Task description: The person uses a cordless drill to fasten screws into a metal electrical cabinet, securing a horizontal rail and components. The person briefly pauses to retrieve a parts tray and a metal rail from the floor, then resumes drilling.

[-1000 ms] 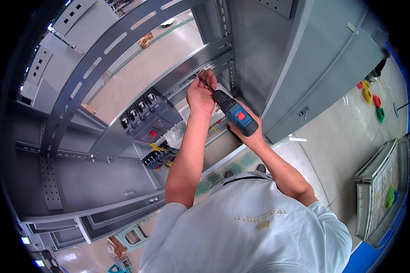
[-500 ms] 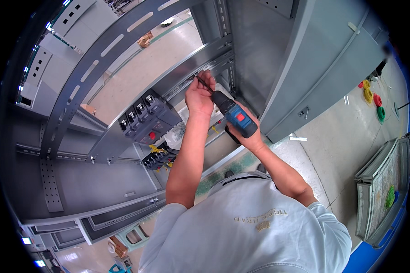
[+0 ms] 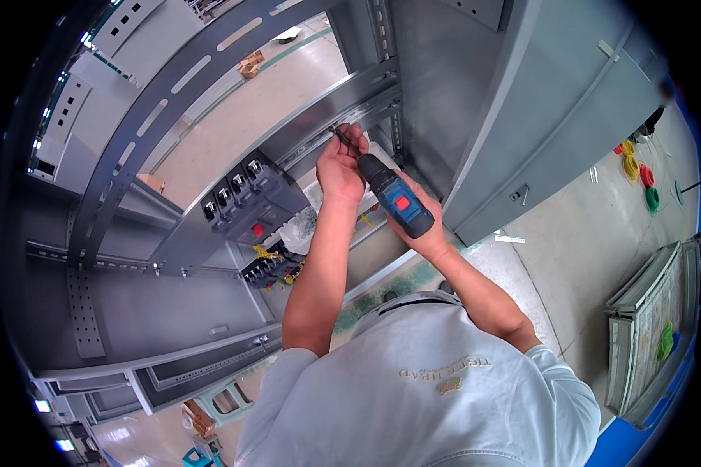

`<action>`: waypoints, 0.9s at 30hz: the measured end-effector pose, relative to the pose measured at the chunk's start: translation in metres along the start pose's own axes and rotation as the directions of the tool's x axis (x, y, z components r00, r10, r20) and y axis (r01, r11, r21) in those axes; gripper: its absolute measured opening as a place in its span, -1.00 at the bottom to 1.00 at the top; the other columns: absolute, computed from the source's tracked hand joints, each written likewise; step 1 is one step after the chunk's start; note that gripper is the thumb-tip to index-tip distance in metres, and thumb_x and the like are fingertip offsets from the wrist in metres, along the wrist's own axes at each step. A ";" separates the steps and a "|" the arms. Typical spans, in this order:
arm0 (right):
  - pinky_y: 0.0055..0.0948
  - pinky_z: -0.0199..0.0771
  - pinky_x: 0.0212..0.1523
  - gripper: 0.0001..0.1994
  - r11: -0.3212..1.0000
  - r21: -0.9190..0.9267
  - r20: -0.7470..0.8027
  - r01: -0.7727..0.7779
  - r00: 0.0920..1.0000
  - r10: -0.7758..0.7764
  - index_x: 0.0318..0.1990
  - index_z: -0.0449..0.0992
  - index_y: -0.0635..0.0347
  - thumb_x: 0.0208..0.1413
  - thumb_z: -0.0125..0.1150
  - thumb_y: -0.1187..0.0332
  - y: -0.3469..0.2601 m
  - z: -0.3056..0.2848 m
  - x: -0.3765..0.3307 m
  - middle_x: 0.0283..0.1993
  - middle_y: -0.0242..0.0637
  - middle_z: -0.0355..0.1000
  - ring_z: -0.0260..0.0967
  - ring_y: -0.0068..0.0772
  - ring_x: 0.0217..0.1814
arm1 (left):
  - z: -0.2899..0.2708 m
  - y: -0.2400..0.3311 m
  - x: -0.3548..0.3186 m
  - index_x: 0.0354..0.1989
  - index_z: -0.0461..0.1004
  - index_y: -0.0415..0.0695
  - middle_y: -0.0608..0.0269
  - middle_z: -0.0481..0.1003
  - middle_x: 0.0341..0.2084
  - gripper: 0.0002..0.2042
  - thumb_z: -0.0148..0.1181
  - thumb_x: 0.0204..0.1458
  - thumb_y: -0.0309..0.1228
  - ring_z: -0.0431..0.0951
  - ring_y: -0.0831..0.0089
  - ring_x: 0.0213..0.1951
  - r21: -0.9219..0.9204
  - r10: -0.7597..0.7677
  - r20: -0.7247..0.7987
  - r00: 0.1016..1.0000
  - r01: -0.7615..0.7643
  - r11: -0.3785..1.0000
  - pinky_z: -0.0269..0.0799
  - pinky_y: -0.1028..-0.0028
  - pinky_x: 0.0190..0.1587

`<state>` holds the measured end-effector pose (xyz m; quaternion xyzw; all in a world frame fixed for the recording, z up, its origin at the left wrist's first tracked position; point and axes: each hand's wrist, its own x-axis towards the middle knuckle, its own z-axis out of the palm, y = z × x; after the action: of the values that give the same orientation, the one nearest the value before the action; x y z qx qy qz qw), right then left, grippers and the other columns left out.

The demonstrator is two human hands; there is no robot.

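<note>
Grey sheet-metal cabinet frame [image 3: 163,93] fills the upper left, w/ slotted uprights and a cross rail [image 3: 343,97] running diagonally; concrete floor shows behind and to the right. Left hand [image 3: 341,165] is up at the rail, fingers curled and pinched round the tip of the driver bit [image 3: 343,138], which touches the rail. Right hand [image 3: 424,226] is wrapped shut round the handle of a blue and black cordless drill [image 3: 393,196] w/ a red switch, drill angled up-left toward the rail, just beside the left hand. Black breaker block [image 3: 245,198] is mounted lower left of the hands, w/ a second black block and yellow wires [image 3: 273,265] under it. Clear plastic bag [image 3: 304,222] sits between breaker and left forearm. Grey cabinet door [image 3: 537,117] stands to the right. Coils of wire [image 3: 639,175], red, yellow, green, lie on the floor far right, well apart from the hands.
</note>
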<state>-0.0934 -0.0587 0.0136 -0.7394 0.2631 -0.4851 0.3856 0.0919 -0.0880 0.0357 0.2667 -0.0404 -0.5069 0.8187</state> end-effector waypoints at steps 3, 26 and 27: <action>-0.38 0.47 0.05 -0.32 1.000 0.010 0.010 -0.008 1.000 0.008 0.23 0.36 0.23 -0.17 0.38 0.57 -0.001 0.000 0.001 0.03 -0.11 0.51 0.54 -0.10 0.01 | -0.005 -0.003 -0.005 -0.02 0.41 -0.27 0.10 0.56 -0.16 -0.74 -0.13 0.33 -0.35 0.57 0.38 -0.19 0.031 -0.017 -0.042 0.999 0.019 0.999 0.55 0.39 -0.11; -0.42 0.38 0.14 -0.37 0.995 -0.094 -0.003 -0.034 0.999 0.034 0.23 0.39 0.27 -0.10 0.39 0.53 -0.002 -0.031 -0.020 0.03 -0.12 0.52 0.51 -0.31 0.02 | -0.141 0.022 -0.126 -0.02 0.47 -0.29 0.15 0.58 -0.28 -0.77 0.09 0.27 -0.40 0.59 0.52 -0.31 0.852 0.214 0.070 0.974 -0.169 0.495 0.51 0.56 -0.28; -0.42 0.39 0.15 -0.34 0.994 -0.070 0.012 -0.089 0.996 0.090 0.24 0.39 0.26 -0.13 0.40 0.54 -0.008 -0.038 -0.027 0.08 -0.12 0.52 0.52 -0.27 0.06 | -0.145 0.023 -0.125 -0.07 0.50 -0.25 0.21 0.59 -0.29 -0.80 0.11 0.24 -0.41 0.59 0.49 -0.35 0.881 0.242 0.056 0.969 -0.162 0.444 0.49 0.50 -0.27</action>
<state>-0.1386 -0.0457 0.0146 -0.7434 0.3096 -0.4526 0.3829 0.0992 0.0842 -0.0515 0.6619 -0.2944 -0.3017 0.6198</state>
